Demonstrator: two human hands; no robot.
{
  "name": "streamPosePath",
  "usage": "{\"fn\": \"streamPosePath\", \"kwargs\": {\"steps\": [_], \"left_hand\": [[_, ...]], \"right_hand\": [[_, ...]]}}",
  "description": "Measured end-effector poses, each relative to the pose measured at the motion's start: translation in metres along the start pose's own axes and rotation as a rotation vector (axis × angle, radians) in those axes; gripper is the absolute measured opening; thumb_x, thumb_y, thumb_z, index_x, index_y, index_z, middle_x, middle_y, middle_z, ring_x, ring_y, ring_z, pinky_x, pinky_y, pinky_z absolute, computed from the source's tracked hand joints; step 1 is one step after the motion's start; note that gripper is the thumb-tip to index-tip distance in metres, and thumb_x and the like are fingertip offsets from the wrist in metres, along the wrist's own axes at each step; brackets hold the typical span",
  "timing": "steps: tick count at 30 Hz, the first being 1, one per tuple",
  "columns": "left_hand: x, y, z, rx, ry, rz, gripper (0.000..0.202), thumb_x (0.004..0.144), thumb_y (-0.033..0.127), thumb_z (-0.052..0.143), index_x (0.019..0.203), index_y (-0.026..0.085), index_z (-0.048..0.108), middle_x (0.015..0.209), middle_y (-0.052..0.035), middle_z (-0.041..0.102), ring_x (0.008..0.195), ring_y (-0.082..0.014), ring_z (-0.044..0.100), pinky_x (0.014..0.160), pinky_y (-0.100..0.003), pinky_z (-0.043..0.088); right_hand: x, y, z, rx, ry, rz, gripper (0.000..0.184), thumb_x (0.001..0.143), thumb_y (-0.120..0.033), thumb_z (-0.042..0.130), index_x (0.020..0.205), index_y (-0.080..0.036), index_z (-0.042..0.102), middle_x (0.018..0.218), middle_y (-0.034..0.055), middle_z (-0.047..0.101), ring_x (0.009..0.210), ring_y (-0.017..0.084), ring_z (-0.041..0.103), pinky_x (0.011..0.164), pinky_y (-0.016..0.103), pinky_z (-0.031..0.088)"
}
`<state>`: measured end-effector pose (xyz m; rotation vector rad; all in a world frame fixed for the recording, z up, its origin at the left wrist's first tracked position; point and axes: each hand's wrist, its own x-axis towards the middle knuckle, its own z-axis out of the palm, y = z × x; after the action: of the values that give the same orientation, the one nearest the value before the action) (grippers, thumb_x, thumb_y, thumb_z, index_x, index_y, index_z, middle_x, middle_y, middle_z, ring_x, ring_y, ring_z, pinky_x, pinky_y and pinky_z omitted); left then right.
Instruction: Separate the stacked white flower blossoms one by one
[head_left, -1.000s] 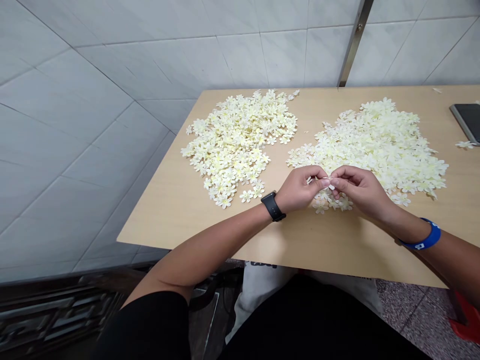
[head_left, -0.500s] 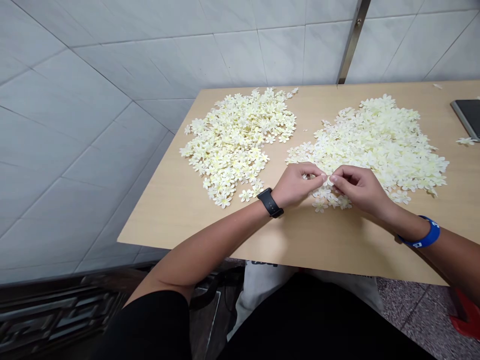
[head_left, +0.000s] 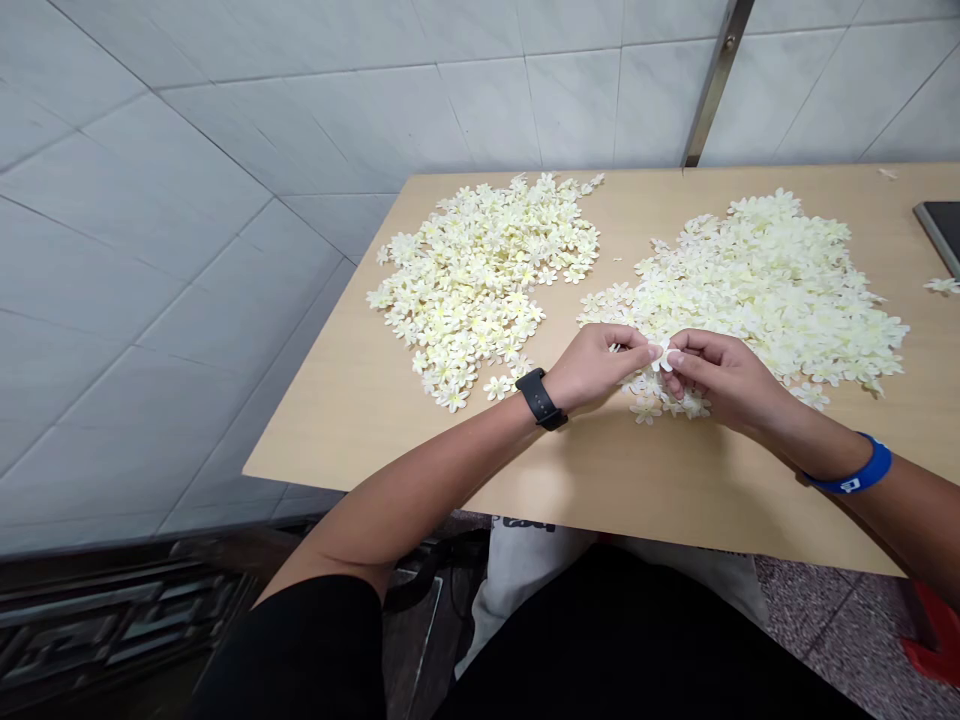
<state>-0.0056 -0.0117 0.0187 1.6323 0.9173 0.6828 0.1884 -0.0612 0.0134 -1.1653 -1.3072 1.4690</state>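
Between my fingertips is a small white artificial flower [head_left: 661, 357], held over the near edge of the right-hand pile. My left hand [head_left: 604, 365], with a black watch band on its wrist, pinches the flower's left side between thumb and forefinger. On the other side my right hand [head_left: 724, 375] is closed on it with thumb and fingers; a blue wristband sits on that arm. A broad pile of pale yellow-white flowers [head_left: 772, 280] spreads behind both hands. Another flower pile [head_left: 480, 270] lies to the left, its flowers showing yellower centres.
The light wooden table [head_left: 352, 400] stands against a tiled wall [head_left: 480, 110]. A dark flat device [head_left: 943, 230] lies at the right, with a loose flower [head_left: 942, 286] nearby. A metal strip [head_left: 716, 90] runs up the wall. Something red [head_left: 934, 640] is on the floor.
The flower now shows more clearly between my fingertips, and my right fingers have shifted around it. The view has moved slightly; both piles look unchanged.
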Motion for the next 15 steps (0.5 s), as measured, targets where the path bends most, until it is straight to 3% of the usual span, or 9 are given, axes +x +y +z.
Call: {"fn": "streamPosePath", "kwargs": {"steps": [6,15], "left_hand": [[-0.0012,0.0004,0.0028,0.086,0.04,0.158,0.05,0.09,0.058,0.059,0.064,0.015,0.057,0.065,-0.0004,0.055,0.069,-0.0122,0.049,0.07,-0.027,0.04],[-0.0022,-0.0041,0.0072,0.132,0.112,0.223,0.053,0.095,0.061,0.052,0.067,0.016,0.057,0.067,-0.0013,0.058,0.068,-0.0128,0.051,0.07,-0.027,0.04]], "right_hand": [[0.0001,0.003,-0.0003,0.062,-0.02,0.03,0.028,0.078,-0.043,0.086,0.083,-0.02,0.071,0.065,0.0,0.063,0.062,0.013,0.057,0.061,0.027,0.048],[0.0015,0.0016,0.0032,0.195,0.014,0.02,0.032,0.069,-0.04,0.093,0.083,-0.019,0.073,0.071,0.0007,0.065,0.063,0.013,0.06,0.059,0.027,0.052]]}}
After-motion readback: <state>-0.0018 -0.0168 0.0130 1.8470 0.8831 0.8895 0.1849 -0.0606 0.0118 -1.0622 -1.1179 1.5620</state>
